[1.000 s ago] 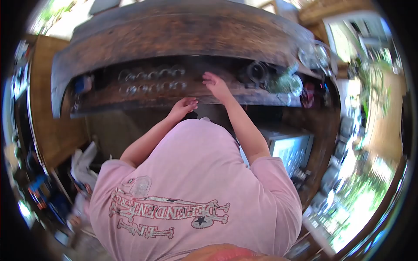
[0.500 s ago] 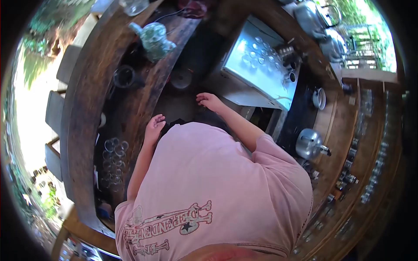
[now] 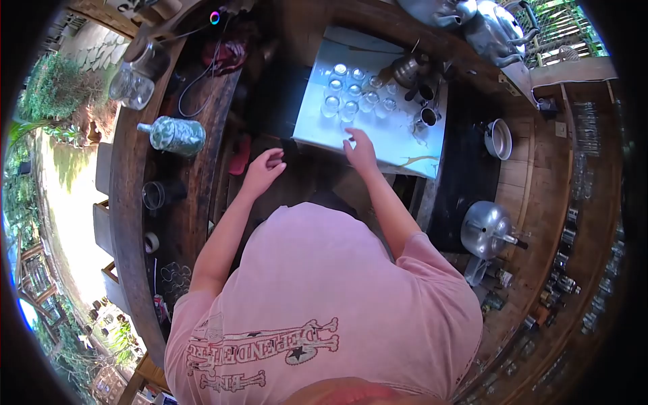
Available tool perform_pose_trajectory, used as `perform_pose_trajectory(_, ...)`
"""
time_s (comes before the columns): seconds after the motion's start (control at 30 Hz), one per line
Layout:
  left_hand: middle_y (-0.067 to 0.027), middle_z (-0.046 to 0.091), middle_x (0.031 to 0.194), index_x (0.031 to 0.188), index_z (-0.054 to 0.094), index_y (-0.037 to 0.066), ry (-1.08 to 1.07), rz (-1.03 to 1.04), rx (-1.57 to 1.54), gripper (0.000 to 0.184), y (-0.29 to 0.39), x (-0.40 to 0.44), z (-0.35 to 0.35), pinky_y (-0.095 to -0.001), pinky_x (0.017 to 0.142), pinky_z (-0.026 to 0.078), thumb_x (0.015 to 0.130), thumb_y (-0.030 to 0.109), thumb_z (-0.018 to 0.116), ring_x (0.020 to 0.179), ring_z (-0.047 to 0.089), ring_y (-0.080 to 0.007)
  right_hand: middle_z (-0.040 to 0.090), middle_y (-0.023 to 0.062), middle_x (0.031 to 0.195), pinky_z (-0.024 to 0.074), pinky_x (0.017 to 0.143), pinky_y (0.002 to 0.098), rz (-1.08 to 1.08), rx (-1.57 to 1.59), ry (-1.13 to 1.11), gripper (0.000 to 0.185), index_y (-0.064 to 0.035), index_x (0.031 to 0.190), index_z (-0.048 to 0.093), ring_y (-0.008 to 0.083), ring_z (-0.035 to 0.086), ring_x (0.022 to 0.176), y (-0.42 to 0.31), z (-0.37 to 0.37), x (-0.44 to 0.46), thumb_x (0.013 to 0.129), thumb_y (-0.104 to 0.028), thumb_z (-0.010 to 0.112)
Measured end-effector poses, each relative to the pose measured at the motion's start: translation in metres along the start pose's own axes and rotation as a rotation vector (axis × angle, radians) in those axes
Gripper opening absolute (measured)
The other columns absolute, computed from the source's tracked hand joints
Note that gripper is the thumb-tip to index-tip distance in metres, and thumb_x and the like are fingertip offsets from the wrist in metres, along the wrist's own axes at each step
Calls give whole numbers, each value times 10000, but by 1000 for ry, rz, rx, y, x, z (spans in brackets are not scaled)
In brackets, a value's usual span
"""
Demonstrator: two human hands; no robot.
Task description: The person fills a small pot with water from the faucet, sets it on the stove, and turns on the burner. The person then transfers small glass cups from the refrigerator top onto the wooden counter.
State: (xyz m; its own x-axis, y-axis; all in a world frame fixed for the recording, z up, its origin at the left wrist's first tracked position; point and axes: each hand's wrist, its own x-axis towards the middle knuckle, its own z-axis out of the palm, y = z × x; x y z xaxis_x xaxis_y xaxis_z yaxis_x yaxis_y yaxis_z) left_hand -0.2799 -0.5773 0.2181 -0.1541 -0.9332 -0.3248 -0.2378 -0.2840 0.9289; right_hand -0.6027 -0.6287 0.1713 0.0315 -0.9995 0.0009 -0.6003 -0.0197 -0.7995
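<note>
My right hand (image 3: 362,151) is over the front edge of the white tabletop (image 3: 314,121), its fingers apart and nothing in them. Just beyond its fingertips, several clear glasses (image 3: 349,110) stand grouped on that top. My left hand (image 3: 264,172) hangs in the air left of the white top, fingers loosely bent and apart, holding nothing. A metal pot (image 3: 408,69) and a dark cup (image 3: 427,117) sit to the right of the glasses.
On the wooden counter at left stand a green-and-white patterned pot (image 3: 177,136), a dark mug (image 3: 162,195) and glass jars (image 3: 131,86). Kettles (image 3: 496,32) line the back right; another kettle (image 3: 486,229) and a white-rimmed pan (image 3: 498,139) are at right. Shelves hold glassware.
My view has turned and moved closer to the white tabletop. Both hands have risen forward, the right one reaching the tabletop's edge near the glasses.
</note>
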Motion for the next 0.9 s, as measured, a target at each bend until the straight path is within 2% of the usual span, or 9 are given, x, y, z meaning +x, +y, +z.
perform_pose_trajectory(0.07,-118,641,1291,1323,569,13,-19,54,85,452,25,41,26,-324,991,510,904,98,712,1145,640,-195,624,127,1150,528,865,421,-155,-180,178,434,-75,1206,643,308,630,1032,-9,-17,34,796,-150,764)
perform_pose_trajectory(0.2,-152,648,1220,1275,614,32,71,279,367,506,69,114,71,-368,946,529,812,170,765,1101,661,-283,569,106,1069,528,804,417,-200,-523,103,499,-96,1165,638,287,598,1039,-32,-39,77,733,-244,837)
perform_pose_trajectory(0.33,-136,615,1241,1255,622,70,159,454,671,533,84,162,105,-397,934,530,768,204,791,1134,617,-308,565,115,1058,543,790,428,-233,-499,69,464,-88,1132,636,300,610,1019,-27,-42,88,738,-243,825)
perform_pose_trajectory(0.6,-103,617,1167,1246,632,141,202,368,883,520,85,162,124,-414,862,544,770,242,815,1073,624,-299,606,153,1092,552,816,474,-48,-409,-223,426,-49,1112,678,348,666,975,-22,-79,73,739,-221,795)
perform_pose_trajectory(0.7,-104,613,1120,1251,629,139,170,323,902,516,80,160,117,-422,849,548,780,248,809,1043,629,-299,652,123,1040,557,791,401,-89,-44,-260,408,-35,1092,710,288,674,897,-8,-112,77,731,-182,827)
perform_pose_trajectory(0.73,-105,610,1101,1248,629,133,132,328,904,511,78,159,115,-425,843,549,784,251,807,1027,631,-300,652,81,1044,558,768,345,296,426,-350,367,-42,1135,696,231,667,932,-17,-125,74,795,-135,800)
perform_pose_trajectory(0.77,-105,610,1101,1248,629,133,168,296,894,511,76,157,113,-425,843,549,784,251,807,1027,631,-300,633,80,1111,571,780,340,415,796,-370,453,-58,1263,614,236,668,987,-10,-136,72,840,-101,771)
perform_pose_trajectory(0.83,-107,609,1106,1218,637,112,153,342,902,474,71,157,111,-423,847,550,795,253,798,1010,636,-300,620,115,1178,564,881,423,338,1380,-278,660,-72,1393,479,309,643,1086,-15,-141,58,811,-71,791)
perform_pose_trajectory(0.9,-119,625,1122,1189,639,90,182,323,874,466,61,156,105,-421,862,545,789,262,805,1023,643,-313,606,126,1209,540,932,465,267,1404,-351,716,-80,1415,445,335,611,1144,-12,-134,49,794,-63,802)
